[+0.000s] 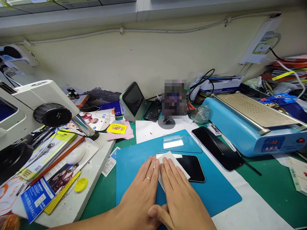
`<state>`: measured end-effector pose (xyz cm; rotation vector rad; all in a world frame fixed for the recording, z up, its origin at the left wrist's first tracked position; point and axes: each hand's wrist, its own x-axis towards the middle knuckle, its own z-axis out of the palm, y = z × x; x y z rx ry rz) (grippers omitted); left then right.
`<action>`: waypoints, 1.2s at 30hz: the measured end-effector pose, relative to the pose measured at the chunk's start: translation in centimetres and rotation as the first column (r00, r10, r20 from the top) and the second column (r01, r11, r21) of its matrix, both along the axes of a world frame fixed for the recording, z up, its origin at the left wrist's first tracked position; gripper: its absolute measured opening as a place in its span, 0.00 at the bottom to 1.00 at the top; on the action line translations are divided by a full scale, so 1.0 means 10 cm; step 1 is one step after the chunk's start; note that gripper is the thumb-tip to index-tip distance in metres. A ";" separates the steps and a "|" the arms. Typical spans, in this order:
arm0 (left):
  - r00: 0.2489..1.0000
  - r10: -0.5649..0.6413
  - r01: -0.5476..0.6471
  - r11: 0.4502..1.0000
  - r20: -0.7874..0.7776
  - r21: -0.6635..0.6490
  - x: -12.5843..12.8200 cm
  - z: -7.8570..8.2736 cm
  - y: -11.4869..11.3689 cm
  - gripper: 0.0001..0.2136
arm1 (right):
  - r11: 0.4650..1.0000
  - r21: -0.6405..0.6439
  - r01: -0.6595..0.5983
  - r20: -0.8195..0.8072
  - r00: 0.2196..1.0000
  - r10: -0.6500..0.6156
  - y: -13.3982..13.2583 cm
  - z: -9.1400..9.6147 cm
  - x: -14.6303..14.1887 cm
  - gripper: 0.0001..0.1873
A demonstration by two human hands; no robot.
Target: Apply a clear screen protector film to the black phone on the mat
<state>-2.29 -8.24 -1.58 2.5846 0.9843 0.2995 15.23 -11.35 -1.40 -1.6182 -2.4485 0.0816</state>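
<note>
Both my hands lie flat side by side on a blue mat (216, 191) in front of me. My left hand (141, 188), with a ring on one finger, has its fingers stretched out and pressed on the mat beside a white cloth (170, 159). My right hand (178, 191) lies flat on that cloth, which covers the left end of a black phone (193, 167). The phone's dark screen faces up to the right of my fingertips. A clear screen protector (181, 143) with a white strip rests on the mat just beyond.
A microscope (35, 108) stands at left on a white base with booklets, a white earbud case (75, 155) and a yellow cap (81, 184). A second black phone (217, 147) and a blue heating machine (254, 126) sit at right. A small smart display (133, 100) and glass jar (200, 114) stand behind.
</note>
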 end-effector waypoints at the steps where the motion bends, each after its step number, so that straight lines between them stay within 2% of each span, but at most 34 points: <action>1: 1.000 0.005 -0.005 1.000 0.004 -0.006 0.00 0.00 0.00 0.58 | 1.000 -0.013 0.000 -0.004 1.000 0.000 0.01 0.01 -0.01 0.51; 7: 0.999 0.026 -0.025 0.999 0.036 -0.023 0.02 0.06 -0.02 0.52 | 0.992 -0.127 0.024 -0.023 0.999 -0.027 0.16 0.20 -0.06 0.44; 9: 0.999 0.014 -0.013 1.000 0.029 -0.021 0.02 0.04 -0.01 0.54 | 0.995 -0.099 0.026 -0.016 0.999 -0.028 0.14 0.17 -0.06 0.45; 12: 1.000 0.006 -0.006 1.000 0.014 0.009 0.01 -0.01 0.00 0.57 | 1.000 0.011 -0.001 -0.005 1.000 0.001 0.01 0.01 0.00 0.51; 16: 0.999 0.013 -0.012 1.000 -0.034 0.022 -0.01 -0.02 0.00 0.54 | 0.981 0.189 -0.047 0.050 0.998 0.039 -0.20 -0.13 0.27 0.56; 18: 0.999 0.004 -0.003 1.000 -0.050 0.006 -0.01 -0.01 0.00 0.52 | 0.973 0.233 -0.007 0.072 0.997 -0.009 -0.24 -0.13 0.45 0.55; 22: 0.999 0.027 -0.027 1.000 -0.028 -0.002 -0.01 0.01 -0.01 0.50 | 0.967 0.246 0.068 0.080 0.993 -0.090 -0.17 -0.08 0.66 0.50; 27: 0.998 0.021 -0.022 0.999 -0.057 -0.028 -0.02 0.03 -0.02 0.50 | 0.962 0.229 0.149 0.063 0.984 -0.167 -0.07 -0.11 0.63 0.47; 33: 0.999 0.023 -0.024 0.999 -0.037 -0.027 -0.02 0.02 -0.01 0.51 | 0.957 0.238 0.168 0.074 0.979 -0.191 -0.35 -0.16 0.63 0.49; 36: 0.999 0.021 -0.022 0.999 -0.038 -0.033 -0.03 0.02 -0.01 0.51 | 0.957 0.236 0.170 0.066 0.980 -0.190 -0.39 -0.18 0.66 0.50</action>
